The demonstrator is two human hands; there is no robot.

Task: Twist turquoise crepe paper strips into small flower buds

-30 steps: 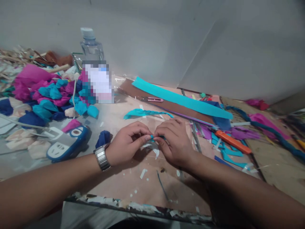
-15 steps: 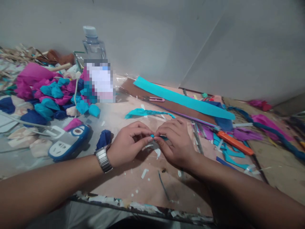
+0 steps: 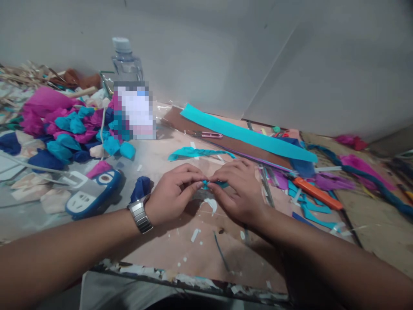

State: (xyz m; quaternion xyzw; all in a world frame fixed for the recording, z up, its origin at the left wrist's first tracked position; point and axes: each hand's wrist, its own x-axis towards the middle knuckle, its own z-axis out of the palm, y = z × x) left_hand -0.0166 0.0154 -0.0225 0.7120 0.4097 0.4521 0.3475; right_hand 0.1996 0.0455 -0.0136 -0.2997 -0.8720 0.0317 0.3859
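Over the middle of the board, my left hand [image 3: 177, 189] and my right hand [image 3: 237, 189] meet fingertip to fingertip. Both pinch a small piece of turquoise crepe paper [image 3: 205, 184], mostly hidden by the fingers. A bit of it shows between the thumbs, and a darker blue-green part shows under my right fingers. Just beyond the hands lies a twisted turquoise paper strip [image 3: 200, 152]. A dark blue crumpled paper piece [image 3: 141, 188] rests beside my left wrist, which wears a metal watch [image 3: 140, 217].
Crumpled pink, blue and cream paper pieces [image 3: 69, 122] pile up at left, near a power strip [image 3: 93, 193]. A clear bottle [image 3: 127, 62] stands behind a blurred-out screen [image 3: 137, 112]. Thread snips [image 3: 208, 134] lie by a long turquoise sheet [image 3: 248, 133]. An orange cutter [image 3: 318, 193] lies right.
My fingertips have shifted slightly on the turquoise paper, and a little more of it shows between the thumbs. Both hands stay in nearly the same place.
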